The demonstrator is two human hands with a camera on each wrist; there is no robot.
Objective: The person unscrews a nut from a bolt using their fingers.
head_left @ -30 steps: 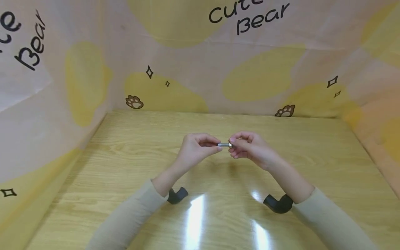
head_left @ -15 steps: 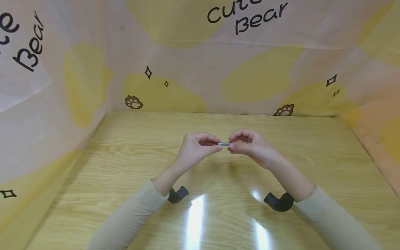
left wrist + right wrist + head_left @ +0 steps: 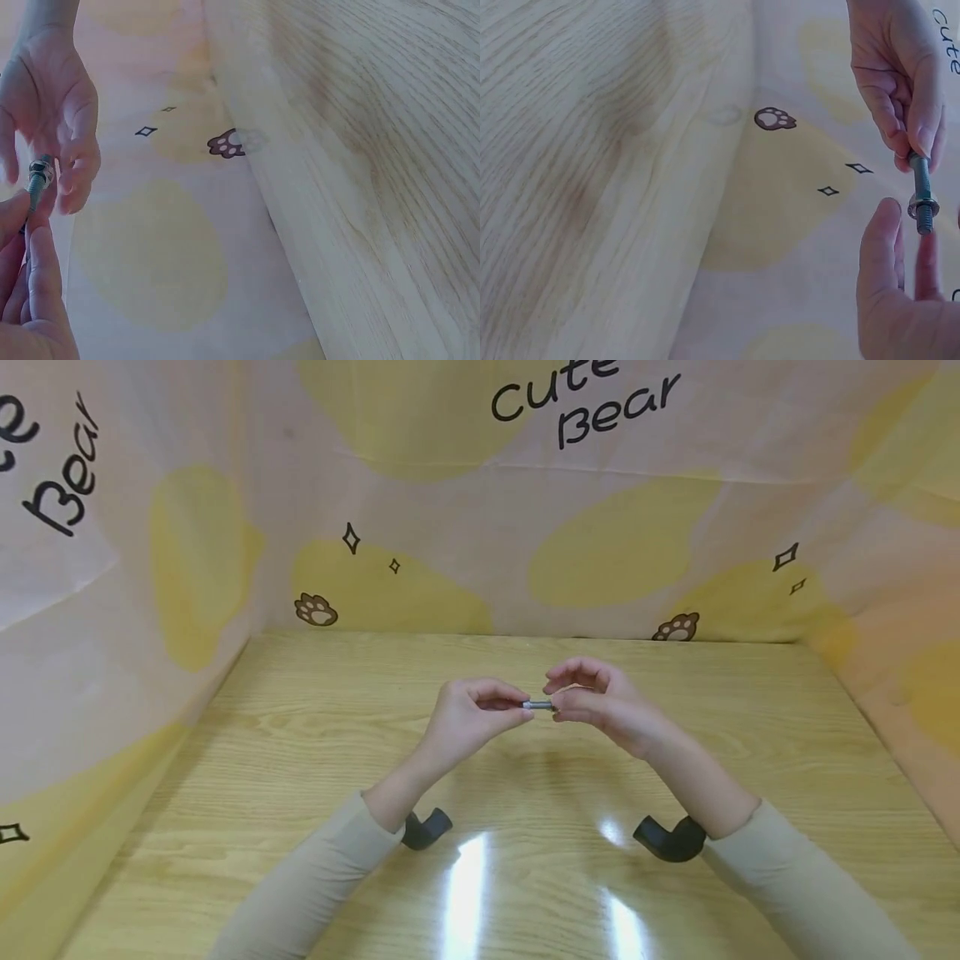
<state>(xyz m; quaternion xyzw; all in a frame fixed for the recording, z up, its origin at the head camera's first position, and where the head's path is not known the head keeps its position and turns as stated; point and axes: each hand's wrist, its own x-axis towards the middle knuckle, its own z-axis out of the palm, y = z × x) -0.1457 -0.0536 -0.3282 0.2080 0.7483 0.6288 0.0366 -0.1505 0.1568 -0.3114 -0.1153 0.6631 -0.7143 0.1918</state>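
Note:
Above the table, my left hand [image 3: 474,714] pinches one end of a metal bolt [image 3: 537,705] between thumb and fingers. The bolt lies roughly level, its threaded end towards my right hand [image 3: 611,703]. In the right wrist view a nut [image 3: 923,206] sits round the bolt near that threaded tip, which sticks out past it. My right hand is around the tip with thumb and fingers spread apart. One finger is close behind the tip; whether it touches cannot be told. The bolt's other end is hidden in the left fingers.
A wood-grain table [image 3: 337,743] lies below both hands. Printed cloth [image 3: 450,510] hangs along its back and sides. A black curved piece sits at each wrist, the left one [image 3: 427,829] and the right one [image 3: 671,839].
My right hand's fingers have come off the nut and spread apart, with the upper fingers rising. My left hand keeps its pinch on the bolt and has hardly moved.

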